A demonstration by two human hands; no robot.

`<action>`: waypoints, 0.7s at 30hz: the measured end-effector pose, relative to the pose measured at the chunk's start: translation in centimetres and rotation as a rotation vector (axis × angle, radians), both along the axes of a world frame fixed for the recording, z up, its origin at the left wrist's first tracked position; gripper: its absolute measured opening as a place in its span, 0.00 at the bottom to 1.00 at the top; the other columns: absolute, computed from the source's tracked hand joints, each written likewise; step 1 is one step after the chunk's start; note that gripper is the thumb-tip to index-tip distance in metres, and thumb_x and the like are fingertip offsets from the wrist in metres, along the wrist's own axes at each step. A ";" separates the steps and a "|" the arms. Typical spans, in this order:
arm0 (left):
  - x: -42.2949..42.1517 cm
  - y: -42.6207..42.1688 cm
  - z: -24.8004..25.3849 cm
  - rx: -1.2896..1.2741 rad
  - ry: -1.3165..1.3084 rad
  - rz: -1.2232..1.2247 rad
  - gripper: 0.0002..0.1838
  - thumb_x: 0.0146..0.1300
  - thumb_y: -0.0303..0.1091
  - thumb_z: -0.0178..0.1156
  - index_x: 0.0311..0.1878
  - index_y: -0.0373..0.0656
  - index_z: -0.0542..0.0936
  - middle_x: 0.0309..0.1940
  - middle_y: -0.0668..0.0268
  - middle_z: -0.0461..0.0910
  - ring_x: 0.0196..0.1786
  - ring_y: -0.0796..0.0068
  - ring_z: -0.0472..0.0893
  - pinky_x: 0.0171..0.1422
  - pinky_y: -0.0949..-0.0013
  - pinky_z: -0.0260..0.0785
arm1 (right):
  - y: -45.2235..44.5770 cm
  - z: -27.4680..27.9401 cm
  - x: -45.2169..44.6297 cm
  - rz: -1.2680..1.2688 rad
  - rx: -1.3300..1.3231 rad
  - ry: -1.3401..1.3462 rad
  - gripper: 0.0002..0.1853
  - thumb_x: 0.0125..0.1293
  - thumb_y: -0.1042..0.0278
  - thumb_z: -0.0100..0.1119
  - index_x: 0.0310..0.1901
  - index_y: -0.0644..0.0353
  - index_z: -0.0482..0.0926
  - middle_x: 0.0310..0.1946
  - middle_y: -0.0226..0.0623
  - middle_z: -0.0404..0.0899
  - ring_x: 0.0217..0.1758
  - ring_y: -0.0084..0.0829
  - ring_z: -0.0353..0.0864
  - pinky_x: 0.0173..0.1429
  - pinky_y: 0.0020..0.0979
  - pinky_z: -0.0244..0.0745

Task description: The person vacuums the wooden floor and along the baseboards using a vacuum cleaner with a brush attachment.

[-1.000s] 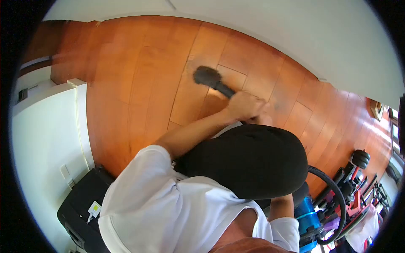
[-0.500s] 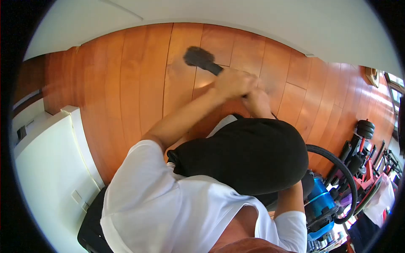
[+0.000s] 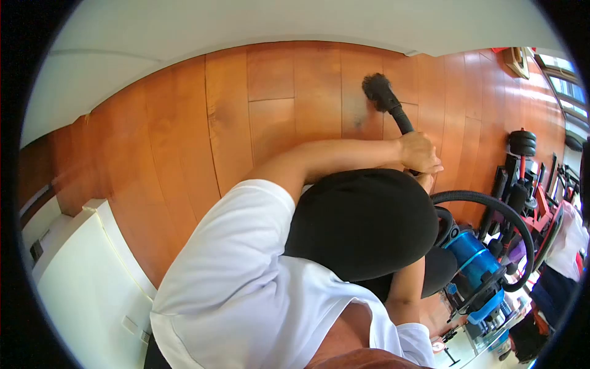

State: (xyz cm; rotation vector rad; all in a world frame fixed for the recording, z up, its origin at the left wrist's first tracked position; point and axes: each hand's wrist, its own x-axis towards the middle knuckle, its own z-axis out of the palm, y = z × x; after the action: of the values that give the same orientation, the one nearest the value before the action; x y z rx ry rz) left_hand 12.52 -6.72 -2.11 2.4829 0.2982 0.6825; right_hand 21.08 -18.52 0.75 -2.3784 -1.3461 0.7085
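Note:
My left hand [image 3: 419, 152] is wrapped round the black tube [image 3: 402, 120] of a vacuum tool. At the tube's far end, a dark bristled brush head [image 3: 378, 91] rests on the wooden floor [image 3: 276, 123]. My right hand [image 3: 425, 180] is closed on the tube's near end, partly hidden below my left hand and behind my black-clad knee [image 3: 362, 224]. My left forearm reaches across in front of the knee.
A ribbed black hose [image 3: 491, 202] curves to a blue vacuum cleaner [image 3: 473, 255] at right. Beyond stand black weights [image 3: 522, 142] and red-and-black equipment. A pale wall [image 3: 246, 21] borders the floor's far side; a white panel [image 3: 92, 277] stands at lower left.
The brush head and both hands have moved right across the floor. The view has turned, bringing more of the blue vacuum cleaner into sight. Both hands stay on the tube.

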 end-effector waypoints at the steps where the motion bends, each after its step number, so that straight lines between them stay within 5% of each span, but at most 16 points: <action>1: 0.2 0.3 0.6 0.001 0.004 -0.008 0.17 0.68 0.49 0.52 0.30 0.53 0.82 0.21 0.61 0.82 0.24 0.60 0.84 0.28 0.54 0.74 | 0.0 0.3 0.1 0.019 -0.016 -0.036 0.12 0.53 0.69 0.66 0.37 0.67 0.83 0.31 0.58 0.82 0.38 0.55 0.85 0.40 0.44 0.77; 4: -1.7 0.2 0.5 0.018 -0.053 0.009 0.17 0.70 0.48 0.52 0.30 0.51 0.82 0.21 0.59 0.82 0.24 0.59 0.83 0.28 0.53 0.75 | 0.1 0.5 -0.8 0.120 -0.077 -0.085 0.11 0.56 0.68 0.64 0.36 0.69 0.82 0.28 0.60 0.80 0.36 0.57 0.83 0.38 0.48 0.75; 8: -7.8 -1.5 1.0 -0.017 -0.032 0.121 0.16 0.70 0.47 0.53 0.31 0.51 0.84 0.21 0.61 0.82 0.23 0.60 0.83 0.26 0.56 0.75 | -1.0 0.7 -4.7 0.192 0.058 0.172 0.10 0.56 0.67 0.63 0.33 0.68 0.82 0.26 0.59 0.79 0.34 0.59 0.82 0.37 0.51 0.75; 10: -8.2 -1.8 0.7 -0.018 -0.070 0.116 0.16 0.70 0.48 0.54 0.31 0.52 0.84 0.20 0.63 0.82 0.22 0.61 0.83 0.25 0.57 0.74 | -1.3 -0.8 -5.0 0.293 -0.119 -0.052 0.10 0.56 0.67 0.62 0.31 0.66 0.82 0.26 0.59 0.79 0.33 0.59 0.82 0.36 0.52 0.74; 16: 2.4 3.4 -2.4 0.159 -0.105 0.008 0.19 0.70 0.49 0.52 0.26 0.54 0.82 0.16 0.62 0.80 0.19 0.57 0.81 0.22 0.56 0.72 | 2.9 -2.1 1.0 -0.021 -0.044 -0.140 0.13 0.54 0.68 0.64 0.38 0.68 0.81 0.28 0.60 0.81 0.34 0.58 0.83 0.39 0.49 0.75; 21: 6.9 8.0 -2.2 0.232 -0.150 -0.015 0.22 0.71 0.51 0.51 0.23 0.54 0.81 0.15 0.61 0.79 0.19 0.57 0.81 0.22 0.55 0.72 | 6.8 -1.1 2.7 -0.128 0.037 -0.273 0.10 0.53 0.69 0.65 0.33 0.67 0.82 0.28 0.57 0.82 0.34 0.58 0.83 0.41 0.49 0.76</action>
State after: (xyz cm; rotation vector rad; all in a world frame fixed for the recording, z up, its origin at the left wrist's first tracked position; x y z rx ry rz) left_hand 19.38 1.31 -4.28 2.6287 0.1519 0.9381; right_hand 23.78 -11.67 -0.32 -2.5740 -1.2784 0.3296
